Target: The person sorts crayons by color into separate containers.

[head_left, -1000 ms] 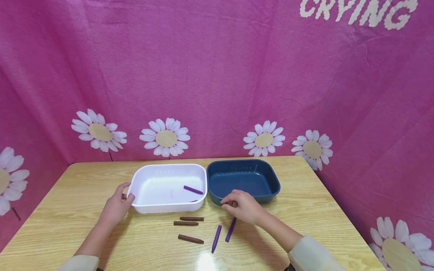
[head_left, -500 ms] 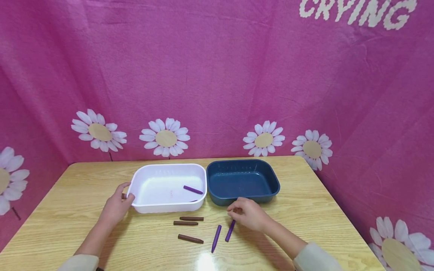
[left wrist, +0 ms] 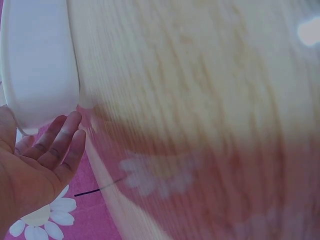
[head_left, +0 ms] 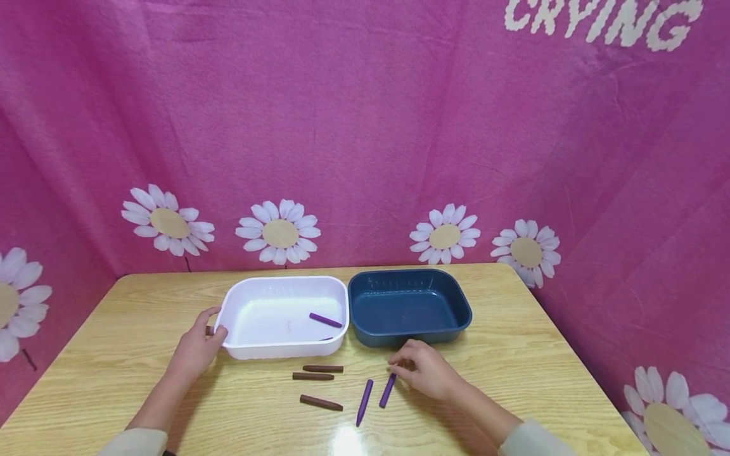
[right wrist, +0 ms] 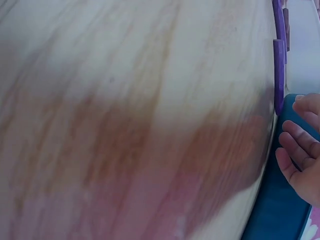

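My left hand (head_left: 196, 345) rests against the left end of a white tray (head_left: 283, 350), fingers relaxed beside its wall (left wrist: 40, 65). One purple crayon (head_left: 325, 320) lies inside that tray. My right hand (head_left: 421, 371) hovers low over the table in front of a dark blue tray (head_left: 410, 339). Its loosely curled fingertips (right wrist: 300, 145) sit right at the far end of a purple crayon (head_left: 388, 390) lying on the wood; no grip shows. A second purple crayon (head_left: 364, 402) lies just left of it.
Three brown crayons (head_left: 322, 368) (head_left: 312, 376) (head_left: 321, 403) lie on the wooden table (head_left: 542, 354) in front of the white tray. The blue tray holds nothing visible. A pink flowered cloth hangs behind and beside the table.
My right hand has drawn back from the blue tray's front rim toward me, down to the far end of the right purple crayon. The left hand and crayons have not moved.
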A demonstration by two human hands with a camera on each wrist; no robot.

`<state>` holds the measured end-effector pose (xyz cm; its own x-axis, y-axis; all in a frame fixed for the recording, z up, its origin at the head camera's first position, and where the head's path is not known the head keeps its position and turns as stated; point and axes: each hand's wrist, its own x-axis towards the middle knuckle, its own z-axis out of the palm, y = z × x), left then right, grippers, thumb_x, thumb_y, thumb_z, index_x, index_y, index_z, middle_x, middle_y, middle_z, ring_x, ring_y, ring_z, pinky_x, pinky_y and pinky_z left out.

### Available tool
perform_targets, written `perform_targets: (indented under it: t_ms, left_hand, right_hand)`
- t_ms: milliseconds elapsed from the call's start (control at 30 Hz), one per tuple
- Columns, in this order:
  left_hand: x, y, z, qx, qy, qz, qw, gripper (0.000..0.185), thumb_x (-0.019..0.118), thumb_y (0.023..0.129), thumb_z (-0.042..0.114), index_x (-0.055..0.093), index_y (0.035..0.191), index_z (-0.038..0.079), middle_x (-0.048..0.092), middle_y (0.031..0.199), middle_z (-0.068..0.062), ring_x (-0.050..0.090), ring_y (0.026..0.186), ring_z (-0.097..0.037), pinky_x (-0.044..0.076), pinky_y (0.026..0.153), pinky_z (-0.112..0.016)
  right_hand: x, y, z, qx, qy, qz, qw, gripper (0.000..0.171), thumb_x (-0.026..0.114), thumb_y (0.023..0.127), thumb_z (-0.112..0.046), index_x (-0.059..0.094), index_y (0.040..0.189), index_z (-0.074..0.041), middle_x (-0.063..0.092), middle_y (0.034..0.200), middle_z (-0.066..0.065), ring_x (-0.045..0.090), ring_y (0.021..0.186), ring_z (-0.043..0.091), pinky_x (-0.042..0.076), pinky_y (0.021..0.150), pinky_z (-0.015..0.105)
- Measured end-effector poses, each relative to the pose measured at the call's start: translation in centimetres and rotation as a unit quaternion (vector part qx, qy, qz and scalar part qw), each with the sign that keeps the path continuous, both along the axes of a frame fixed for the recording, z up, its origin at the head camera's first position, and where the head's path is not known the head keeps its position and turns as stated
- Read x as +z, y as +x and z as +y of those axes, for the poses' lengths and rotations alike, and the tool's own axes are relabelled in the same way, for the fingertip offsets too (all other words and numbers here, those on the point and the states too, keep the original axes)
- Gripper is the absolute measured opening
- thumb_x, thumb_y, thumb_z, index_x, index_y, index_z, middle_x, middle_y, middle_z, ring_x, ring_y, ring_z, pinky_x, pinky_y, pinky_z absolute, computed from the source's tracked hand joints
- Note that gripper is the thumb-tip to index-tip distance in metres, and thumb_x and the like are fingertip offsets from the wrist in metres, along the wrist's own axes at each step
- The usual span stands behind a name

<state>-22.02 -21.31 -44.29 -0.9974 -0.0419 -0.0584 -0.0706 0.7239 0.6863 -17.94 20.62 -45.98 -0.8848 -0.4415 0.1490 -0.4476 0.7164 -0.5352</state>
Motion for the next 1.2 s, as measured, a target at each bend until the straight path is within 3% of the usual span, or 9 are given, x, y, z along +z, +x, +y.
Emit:
perform_targets:
  t_ms: [833, 1200]
  left_hand:
    - [-0.01, 0.02, 0.02, 0.002, 0.004, 0.002, 1.0, 0.057, 0.04, 0.095, 0.025, 0.024, 0.143, 0.0, 0.058, 0.108, -0.029, 0.057, 0.082, -0.026, 0.042, 0.06, -0.027]
    - [-0.05, -0.02, -0.1, 0.0, 0.005, -0.002, 1.0, 0.057, 0.04, 0.095, 0.027, 0.023, 0.144, 0.001, 0.057, 0.109, -0.028, 0.057, 0.084, -0.027, 0.041, 0.061, -0.027]
  right_hand:
    - [-0.95, 0.44, 0.0, 0.067, 0.065, 0.084, 0.992, 0.011, 0.066, 0.085, -0.02, 0.073, 0.092, -0.017, 0.062, 0.091, -0.007, 0.052, 0.086, 0.008, 0.045, 0.076, 0.024]
    - [-0.57, 0.79, -0.08, 0.084, 0.073, 0.071, 0.991, 0.013, 0.064, 0.086, -0.023, 0.072, 0.096, -0.02, 0.062, 0.096, -0.007, 0.048, 0.086, 0.005, 0.042, 0.076, 0.023]
